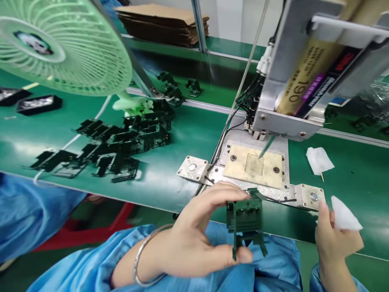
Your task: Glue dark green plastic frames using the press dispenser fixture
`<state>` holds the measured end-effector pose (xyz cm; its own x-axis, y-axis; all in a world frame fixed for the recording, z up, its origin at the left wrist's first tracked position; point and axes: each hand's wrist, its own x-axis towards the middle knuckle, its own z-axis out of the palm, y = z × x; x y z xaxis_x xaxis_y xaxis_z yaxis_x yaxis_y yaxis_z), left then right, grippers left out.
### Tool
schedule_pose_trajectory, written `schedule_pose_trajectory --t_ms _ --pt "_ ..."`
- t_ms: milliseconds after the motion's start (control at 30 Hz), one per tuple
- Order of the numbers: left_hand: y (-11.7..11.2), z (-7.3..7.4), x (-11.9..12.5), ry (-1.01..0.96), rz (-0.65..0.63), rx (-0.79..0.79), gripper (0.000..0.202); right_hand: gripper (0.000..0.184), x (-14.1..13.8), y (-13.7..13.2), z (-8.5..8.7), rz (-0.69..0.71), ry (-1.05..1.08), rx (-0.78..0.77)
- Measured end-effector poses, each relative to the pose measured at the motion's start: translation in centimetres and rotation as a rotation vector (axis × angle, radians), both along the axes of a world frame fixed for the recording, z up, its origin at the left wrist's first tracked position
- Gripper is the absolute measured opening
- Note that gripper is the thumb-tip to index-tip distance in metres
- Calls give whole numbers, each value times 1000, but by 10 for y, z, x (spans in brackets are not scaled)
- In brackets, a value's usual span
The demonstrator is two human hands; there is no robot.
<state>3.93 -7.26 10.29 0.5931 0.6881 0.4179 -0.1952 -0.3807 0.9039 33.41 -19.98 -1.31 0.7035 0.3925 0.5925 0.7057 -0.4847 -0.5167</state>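
Note:
My left hand (200, 231) grips a dark green slotted plastic part (245, 219) between thumb and fingers, in front of the bench edge. At the lower right, my right hand (336, 239) is closed on a white wipe (345, 214), which sticks out past its fingers. Beyond both hands is a dispensing machine (288, 121) with a gold glue cartridge. Its green nozzle (267, 146) points down at a cream fixture plate (227, 168) with a shallow rectangular recess. Metal button blocks stand on either side, the left one (192, 167) and the right one (310, 197).
Several dark plastic parts (115, 142) lie piled on the green bench at left, beside a green fan (69, 48). Another white wipe (319, 159) with a thin stick lies right of the fixture. Cardboard sheets (164, 26) are stacked behind. A blue sleeve (33, 215) of another person shows at left.

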Motion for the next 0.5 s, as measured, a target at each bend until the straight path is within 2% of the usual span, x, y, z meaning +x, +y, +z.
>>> schedule_pose_trajectory --t_ms 67,133,167,233,267,367,500 --pt "1 6 0 -19 -35 127 68 37 -18 -8 15 230 -288 -10" --pt "4 10 3 -27 -61 183 68 14 -42 -10 39 565 -396 21" --pt "6 11 4 -34 -74 192 68 8 -55 -8 53 713 -388 36" --pt "6 11 7 -43 -96 191 69 11 -77 0 82 1007 -297 38" --pt "6 10 7 -41 -105 185 70 8 -85 6 94 1107 -210 -9" --pt "4 7 7 -18 -116 147 71 12 -97 20 115 1190 -40 25" --pt "3 5 5 -11 -126 86 73 14 -96 25 111 1270 20 45"
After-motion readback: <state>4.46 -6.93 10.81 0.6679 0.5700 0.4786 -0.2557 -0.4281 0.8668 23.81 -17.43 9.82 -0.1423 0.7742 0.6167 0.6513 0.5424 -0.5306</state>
